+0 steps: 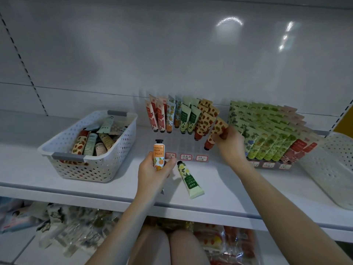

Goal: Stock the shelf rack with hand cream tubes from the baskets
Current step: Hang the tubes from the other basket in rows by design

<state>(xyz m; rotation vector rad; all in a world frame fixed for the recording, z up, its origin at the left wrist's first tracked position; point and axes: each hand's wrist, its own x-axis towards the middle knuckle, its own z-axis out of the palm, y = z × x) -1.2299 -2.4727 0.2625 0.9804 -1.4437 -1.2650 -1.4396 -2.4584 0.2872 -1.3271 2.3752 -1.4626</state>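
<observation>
My left hand [152,175] grips an orange hand cream tube [159,155] upright, black cap up, in front of the clear shelf rack [183,148]. My right hand [229,142] pinches a strawberry-print tube [214,133] at the rack's right column, cap down. Rows of red, orange, green and strawberry tubes [181,117] stand at the rack's back. A green tube [188,179] lies flat on the white shelf [114,190] near my left hand. The white perforated basket [89,148] at left holds several mixed tubes.
A second rack [267,136] packed with green and red tubes stands at right. Beyond it, another white basket [332,169] sits at the shelf's right end. Price labels [193,157] line the rack's front. A lower shelf holds packaged goods [76,226].
</observation>
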